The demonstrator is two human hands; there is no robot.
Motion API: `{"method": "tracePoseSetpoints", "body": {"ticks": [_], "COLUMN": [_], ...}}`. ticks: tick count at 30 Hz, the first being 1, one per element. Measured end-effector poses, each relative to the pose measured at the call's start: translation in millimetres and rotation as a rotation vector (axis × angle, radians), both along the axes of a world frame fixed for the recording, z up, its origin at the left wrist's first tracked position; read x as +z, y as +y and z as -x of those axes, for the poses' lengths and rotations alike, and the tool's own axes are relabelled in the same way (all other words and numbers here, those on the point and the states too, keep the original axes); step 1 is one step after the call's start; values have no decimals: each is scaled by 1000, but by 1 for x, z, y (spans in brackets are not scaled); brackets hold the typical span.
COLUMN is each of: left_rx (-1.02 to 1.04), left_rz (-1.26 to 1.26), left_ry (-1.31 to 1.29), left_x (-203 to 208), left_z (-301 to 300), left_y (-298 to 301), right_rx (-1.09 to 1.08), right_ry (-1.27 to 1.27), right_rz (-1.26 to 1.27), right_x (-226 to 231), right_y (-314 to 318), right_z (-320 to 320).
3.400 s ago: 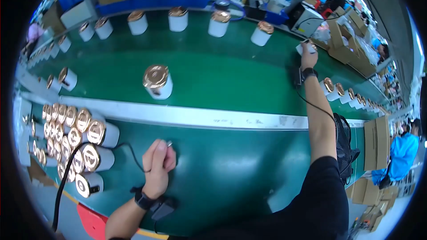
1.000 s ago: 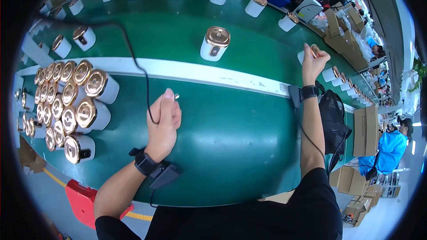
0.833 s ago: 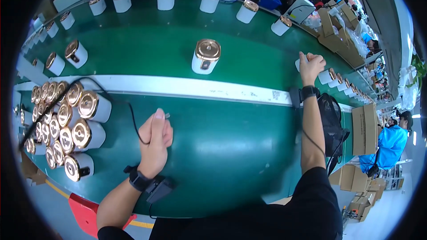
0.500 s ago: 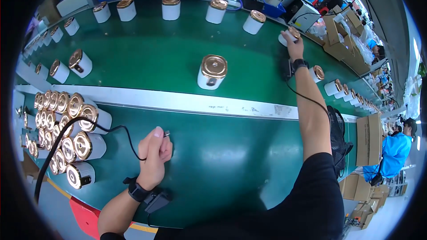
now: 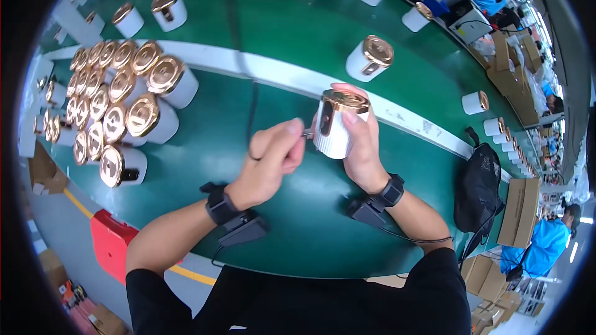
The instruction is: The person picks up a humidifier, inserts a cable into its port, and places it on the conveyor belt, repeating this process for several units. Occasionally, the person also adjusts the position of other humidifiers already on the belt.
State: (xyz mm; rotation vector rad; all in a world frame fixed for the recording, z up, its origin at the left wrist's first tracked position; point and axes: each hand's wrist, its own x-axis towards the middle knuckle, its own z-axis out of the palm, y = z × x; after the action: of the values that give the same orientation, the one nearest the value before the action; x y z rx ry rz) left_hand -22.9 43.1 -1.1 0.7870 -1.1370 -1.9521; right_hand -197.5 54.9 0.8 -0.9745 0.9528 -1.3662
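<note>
My right hand (image 5: 366, 160) is wrapped round a white ribbed canister (image 5: 332, 139) with a shiny copper-coloured lid. The canister is held up over the near bench, tilted a little, with a dark oval panel on its side. My left hand (image 5: 268, 164) pinches a black cable by its plug, whose small metal tip (image 5: 307, 132) points at the lower side of the canister. Whether that tip has gone in or only touches cannot be made out. The cable (image 5: 253, 105) runs away from my left fingers over the green surface.
Several like canisters (image 5: 143, 115) lie packed together at the left of the near bench. Beyond a pale rail (image 5: 273, 75) more stand on the green belt, one canister (image 5: 369, 59) close by. A black mesh bag (image 5: 478, 186) lies at right, beside a cardboard box (image 5: 520, 211). A red stool (image 5: 112, 245) stands at lower left.
My right hand has come back from the far belt with a canister and brought it to my left hand. The left hand has moved right, still pinching the cable plug. The view has shifted.
</note>
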Motion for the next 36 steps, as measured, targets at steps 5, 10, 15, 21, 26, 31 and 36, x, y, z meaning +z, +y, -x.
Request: {"method": "tracePoseSetpoints", "body": {"ticks": [5, 10, 15, 21, 26, 31, 36], "left_rx": [93, 77, 47, 31, 43, 91, 79], "left_rz": [84, 107, 161, 256, 187, 155, 184], "left_ry": [-119, -211, -264, -351, -323, -268, -291], "left_x": [0, 0, -3, -4, -3, -1, -2], "left_z": [4, 0, -2, -1, 2, 5, 4], "left_y": [12, 10, 8, 6, 8, 11, 8], "right_rx": [-38, -104, -86, -4, -80, -127, -112], "right_ry": [80, 236, 306, 121, 321, 246, 247], "right_rz": [11, 95, 140, 2, 175, 103, 85], "right_x": [-8, -4, -4, -4, -3, 1, -1], "right_y": [9, 8, 9, 6, 5, 6, 9], "right_z": [-13, -20, -17, -9, -18, -26, -25]}}
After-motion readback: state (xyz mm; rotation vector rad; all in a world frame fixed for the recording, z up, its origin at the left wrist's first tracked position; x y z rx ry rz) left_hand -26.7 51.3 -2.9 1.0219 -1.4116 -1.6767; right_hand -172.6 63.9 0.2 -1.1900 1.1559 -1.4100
